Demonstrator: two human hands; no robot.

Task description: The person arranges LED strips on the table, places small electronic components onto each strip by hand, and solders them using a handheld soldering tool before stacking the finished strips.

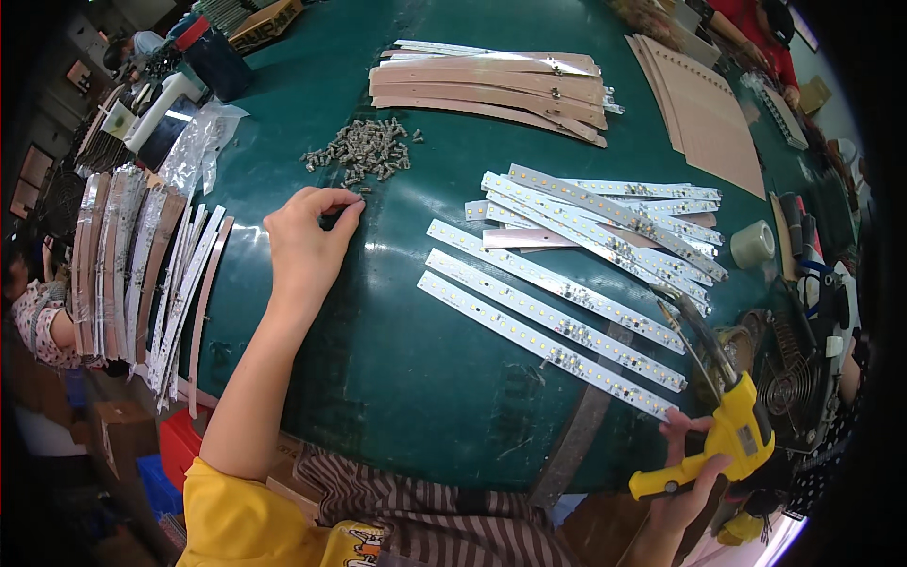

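Observation:
My left hand (316, 231) is just below a loose pile of small metal connectors (364, 149), thumb and forefinger pinched together. Whatever is between those fingertips is too small to make out. My right hand (690, 472) is closed around the handle of a yellow soldering gun (737, 430). Its metal tip points up and left, above the right ends of the LED strips. Three white LED strip boards (553, 326) lie side by side, slanting down to the right. Beyond them, more LED strips (605, 213) lie crossed in a heap.
Brown-backed strips (487, 85) are stacked at the far side of the green table (397, 378). Bundled strips (128, 265) line the left edge. Cardboard sheets (704, 113) and a white roll (752, 245) are on the right. A dark jar (213, 61) stands far left; other people sit around.

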